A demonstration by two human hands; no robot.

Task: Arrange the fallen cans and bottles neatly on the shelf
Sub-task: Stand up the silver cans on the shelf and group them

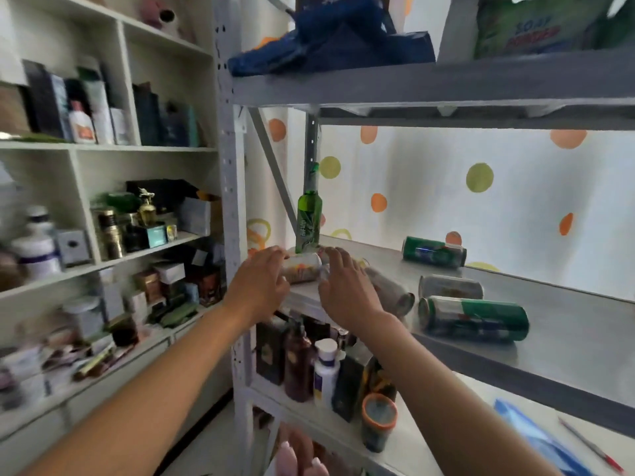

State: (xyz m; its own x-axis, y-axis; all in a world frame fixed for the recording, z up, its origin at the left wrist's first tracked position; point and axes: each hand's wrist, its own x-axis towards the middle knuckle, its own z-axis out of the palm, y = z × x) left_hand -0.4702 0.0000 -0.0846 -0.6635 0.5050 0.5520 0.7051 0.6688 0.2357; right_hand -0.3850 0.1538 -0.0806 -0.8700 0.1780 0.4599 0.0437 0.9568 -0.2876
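can (302, 267) on its side, silvery, orange-speckled

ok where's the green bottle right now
In the head view the green bottle stands upright at the back left corner of the grey metal shelf, by the rear upright post, just behind the fallen can between the two hands.

On the top shelf, a green bag (536, 25) carries blurred print that looks like "SOAP" in blue above a red word, likely "POWDER". The labels on the cans, the green bottle (308, 221) and the boxes are too blurred to read.
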